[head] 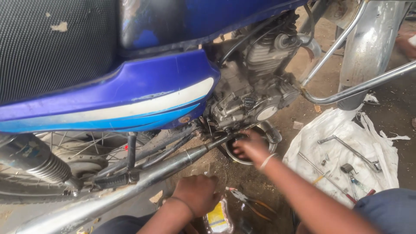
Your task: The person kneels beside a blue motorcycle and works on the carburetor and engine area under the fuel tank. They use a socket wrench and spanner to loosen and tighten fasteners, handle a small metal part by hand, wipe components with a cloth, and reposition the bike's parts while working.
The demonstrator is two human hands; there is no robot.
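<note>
Reaching under the engine (255, 86) of a blue motorcycle (143, 95), the right hand (251, 147) is seen with fingers curled at the rim of a round metal pan (272, 145) set on the dirt floor (303, 78) below the crankcase; whether the rim is actually gripped cannot be told. The left hand (197, 194) is clenched in a loose fist low beside the exhaust pipe (173, 162), apparently holding nothing. Pliers (247, 200) lie just beside it. Risk noted: the pan could be tipped or nudged off-centre by the curled fingers, spilling its contents onto the soil. Wrenches (351, 151) lie on a white sack (346, 143), well apart from both hands.
</note>
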